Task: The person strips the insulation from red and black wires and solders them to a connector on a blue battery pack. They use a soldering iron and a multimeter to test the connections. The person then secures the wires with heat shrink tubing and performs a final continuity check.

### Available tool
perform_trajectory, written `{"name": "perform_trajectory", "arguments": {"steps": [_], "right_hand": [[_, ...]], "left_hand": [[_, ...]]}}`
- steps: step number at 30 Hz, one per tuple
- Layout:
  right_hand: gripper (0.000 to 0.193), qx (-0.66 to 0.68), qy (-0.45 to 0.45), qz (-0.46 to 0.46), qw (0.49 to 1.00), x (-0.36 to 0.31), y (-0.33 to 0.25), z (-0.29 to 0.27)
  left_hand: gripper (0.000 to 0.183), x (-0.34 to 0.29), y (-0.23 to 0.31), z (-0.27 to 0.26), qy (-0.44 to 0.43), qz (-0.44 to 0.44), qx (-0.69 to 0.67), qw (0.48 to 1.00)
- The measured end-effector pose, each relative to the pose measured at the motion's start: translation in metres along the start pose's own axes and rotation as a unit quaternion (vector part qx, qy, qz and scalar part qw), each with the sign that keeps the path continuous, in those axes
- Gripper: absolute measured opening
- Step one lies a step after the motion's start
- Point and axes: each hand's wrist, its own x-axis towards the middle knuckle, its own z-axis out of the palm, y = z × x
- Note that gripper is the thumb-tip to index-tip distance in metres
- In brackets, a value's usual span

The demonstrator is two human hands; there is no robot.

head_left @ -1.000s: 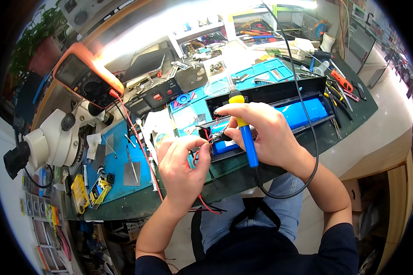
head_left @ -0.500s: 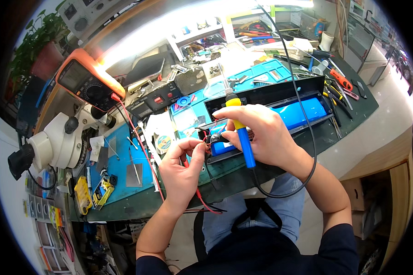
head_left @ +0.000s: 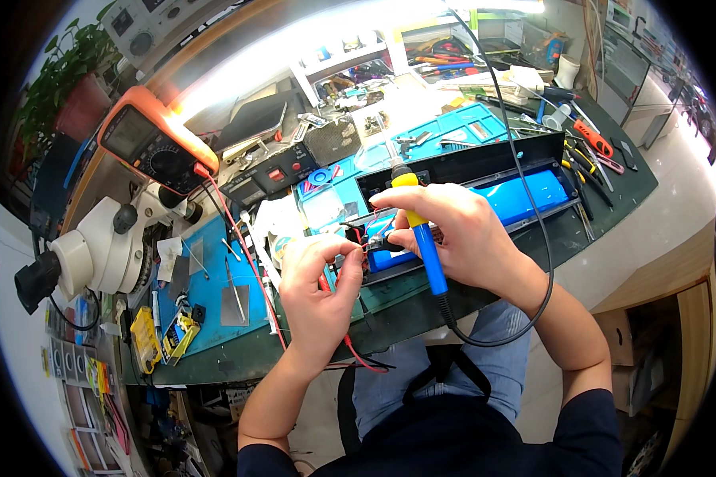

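At the bottom edge I see a dark shirt (head_left: 453,437) and, just above it, pale jeans (head_left: 485,342). In the middle of the frame, I have the left hand (head_left: 312,300) with thumb and forefinger tips pressed together beside thin red wires (head_left: 359,232); I cannot tell whether a strand lies between them. To its right, the right hand (head_left: 473,234) has fingers and thumb closed around the yellow-and-blue handle of a soldering iron (head_left: 432,258), whose metal end points toward the top of the frame; its black cord (head_left: 485,345) loops below the wrist.

Just behind both hands I find an open black case (head_left: 541,149), running from the centre to the right, with a blue battery pack (head_left: 521,195) lying in it. On the left, a blue mat (head_left: 215,330) lies on the bench, and a white microscope (head_left: 99,254) stands beside it. Farther off, I make out a black unit (head_left: 266,176) with a red switch, an orange multimeter (head_left: 157,143) at upper left and, behind that, a potted plant (head_left: 79,103).
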Motion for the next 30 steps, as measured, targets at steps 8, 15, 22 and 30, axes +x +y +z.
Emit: {"name": "perform_trajectory", "arguments": {"steps": [8,15,22,30], "right_hand": [[0.041,0.005,0.004,-0.004,1.0,-0.001,0.001,0.001],[0.04,0.016,0.036,-0.021,0.999,0.0,0.0,0.002],[0.042,-0.02,0.023,-0.038,0.999,-0.003,-0.001,-0.002],[0.064,0.095,0.125,-0.019,0.987,-0.011,-0.006,-0.006]], "left_hand": [[0.008,-0.002,0.0,0.003,-0.007,-0.052,-0.094,0.994],[0.008,0.0,0.0,0.002,-0.015,-0.051,-0.088,0.995],[0.008,-0.001,0.003,0.002,-0.005,-0.061,-0.076,0.995],[0.009,0.002,0.008,0.0,-0.013,-0.062,-0.029,0.998]]}}
